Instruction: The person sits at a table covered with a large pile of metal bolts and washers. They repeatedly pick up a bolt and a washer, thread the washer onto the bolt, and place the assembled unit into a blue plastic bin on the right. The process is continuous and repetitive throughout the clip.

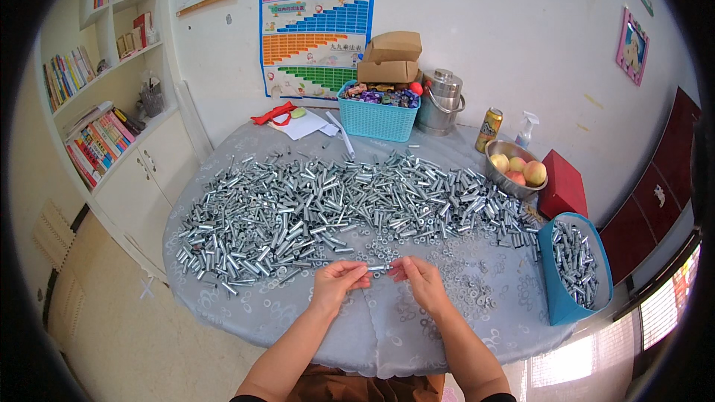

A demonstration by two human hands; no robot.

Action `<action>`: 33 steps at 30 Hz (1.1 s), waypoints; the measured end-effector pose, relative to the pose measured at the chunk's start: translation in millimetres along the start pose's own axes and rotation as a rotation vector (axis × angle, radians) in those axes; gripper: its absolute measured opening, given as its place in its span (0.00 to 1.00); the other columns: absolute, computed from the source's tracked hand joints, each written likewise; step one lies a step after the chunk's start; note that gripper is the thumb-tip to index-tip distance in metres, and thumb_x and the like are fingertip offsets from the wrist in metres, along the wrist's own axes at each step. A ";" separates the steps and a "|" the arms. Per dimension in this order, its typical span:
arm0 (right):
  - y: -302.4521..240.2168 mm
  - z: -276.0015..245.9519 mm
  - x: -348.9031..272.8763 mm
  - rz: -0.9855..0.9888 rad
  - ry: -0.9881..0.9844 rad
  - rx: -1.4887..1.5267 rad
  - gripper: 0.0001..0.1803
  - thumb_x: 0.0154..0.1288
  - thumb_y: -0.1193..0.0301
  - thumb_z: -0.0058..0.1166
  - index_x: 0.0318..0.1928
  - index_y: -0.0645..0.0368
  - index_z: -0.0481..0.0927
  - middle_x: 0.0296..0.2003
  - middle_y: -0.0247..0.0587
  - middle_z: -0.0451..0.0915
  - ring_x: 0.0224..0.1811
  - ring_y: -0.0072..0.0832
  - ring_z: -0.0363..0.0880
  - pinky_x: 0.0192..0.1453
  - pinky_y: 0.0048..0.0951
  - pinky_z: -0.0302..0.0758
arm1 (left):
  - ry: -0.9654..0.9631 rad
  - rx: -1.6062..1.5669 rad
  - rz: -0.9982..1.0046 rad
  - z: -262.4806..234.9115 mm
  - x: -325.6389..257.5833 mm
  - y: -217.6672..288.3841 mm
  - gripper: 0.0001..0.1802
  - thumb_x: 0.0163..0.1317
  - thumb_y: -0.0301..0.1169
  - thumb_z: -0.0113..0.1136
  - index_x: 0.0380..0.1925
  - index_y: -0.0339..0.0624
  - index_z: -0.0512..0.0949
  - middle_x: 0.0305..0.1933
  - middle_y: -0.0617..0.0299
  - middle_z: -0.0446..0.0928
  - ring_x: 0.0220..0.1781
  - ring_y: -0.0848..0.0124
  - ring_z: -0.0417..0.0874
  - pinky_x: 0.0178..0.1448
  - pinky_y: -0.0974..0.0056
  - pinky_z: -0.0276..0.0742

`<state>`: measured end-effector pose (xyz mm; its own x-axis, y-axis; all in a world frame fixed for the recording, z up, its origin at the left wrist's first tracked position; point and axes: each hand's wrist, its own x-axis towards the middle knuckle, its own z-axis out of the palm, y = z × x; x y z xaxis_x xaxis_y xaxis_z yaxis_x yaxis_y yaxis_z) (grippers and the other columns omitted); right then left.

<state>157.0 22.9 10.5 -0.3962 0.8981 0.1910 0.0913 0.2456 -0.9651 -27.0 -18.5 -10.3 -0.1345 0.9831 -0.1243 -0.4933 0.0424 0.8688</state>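
Note:
At the near middle of the table, a short silvery metal bolt (380, 268) lies level between my two hands. My left hand (340, 283) pinches its left end with thumb and fingers. The fingers of my right hand (418, 280) are closed about its right end; any small nut or washer there is too small to make out. Just beyond my hands spreads a wide heap of loose metal bolts and sleeves (298, 208). Small washers and nuts (469, 286) lie scattered beside my right hand.
A blue fabric bin (564, 309) of metal bolts stands at the right edge. Behind it are a red box (564, 184), a steel bowl (514, 187) of fruit, a can (488, 130) and a spray bottle (526, 130). At the back stand a turquoise basket (377, 120) and a metal pot (441, 104).

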 end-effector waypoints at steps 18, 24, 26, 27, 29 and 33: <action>-28.7 -4.4 -4.1 0.081 -0.072 -0.237 0.14 0.55 0.72 0.59 0.43 0.59 0.79 0.33 0.36 0.79 0.34 0.20 0.75 0.40 0.22 0.73 | -0.074 0.388 0.296 6.0 -5.9 0.8 0.13 0.52 0.18 0.60 0.40 0.33 0.78 0.36 0.57 0.79 0.37 0.74 0.80 0.43 0.72 0.78; -33.0 -40.6 -1.5 0.017 0.194 -0.258 0.13 0.56 0.72 0.59 0.42 0.60 0.79 0.30 0.34 0.78 0.32 0.18 0.73 0.36 0.21 0.71 | -0.066 0.310 0.463 7.1 1.6 -7.2 0.21 0.53 0.19 0.59 0.49 0.34 0.72 0.40 0.56 0.78 0.41 0.74 0.78 0.42 0.71 0.77; -39.3 -72.3 -0.5 0.035 0.340 -0.236 0.12 0.56 0.72 0.58 0.42 0.61 0.79 0.28 0.33 0.78 0.30 0.17 0.73 0.34 0.20 0.71 | -0.020 0.289 0.435 1.5 3.4 -6.5 0.20 0.55 0.20 0.58 0.50 0.35 0.72 0.41 0.55 0.78 0.39 0.74 0.78 0.40 0.71 0.78; -34.7 -95.9 -1.5 -0.003 0.448 -0.331 0.13 0.54 0.72 0.59 0.41 0.61 0.79 0.28 0.36 0.79 0.30 0.20 0.74 0.35 0.22 0.72 | 0.000 0.257 0.409 0.9 3.0 -5.5 0.19 0.55 0.21 0.58 0.49 0.35 0.72 0.41 0.55 0.78 0.38 0.74 0.78 0.39 0.71 0.78; -22.6 -155.5 -9.8 -0.080 0.694 -0.554 0.13 0.53 0.72 0.59 0.40 0.62 0.79 0.28 0.39 0.80 0.29 0.22 0.76 0.35 0.24 0.72 | 0.021 0.215 0.372 0.3 3.8 -4.5 0.18 0.57 0.22 0.57 0.49 0.35 0.72 0.40 0.54 0.78 0.37 0.74 0.78 0.37 0.71 0.78; -12.9 -263.5 -51.6 -0.006 1.125 -0.869 0.14 0.53 0.69 0.57 0.40 0.61 0.79 0.29 0.44 0.80 0.31 0.31 0.79 0.38 0.30 0.73 | 0.050 0.183 0.348 2.3 4.6 -4.7 0.16 0.58 0.23 0.55 0.48 0.34 0.73 0.38 0.54 0.78 0.33 0.74 0.79 0.32 0.72 0.79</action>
<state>417.0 69.5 60.4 0.4897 0.6019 0.6308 0.7787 0.0234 -0.6269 -23.3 -13.8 -13.9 -0.3106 0.9346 0.1732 -0.2502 -0.2562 0.9337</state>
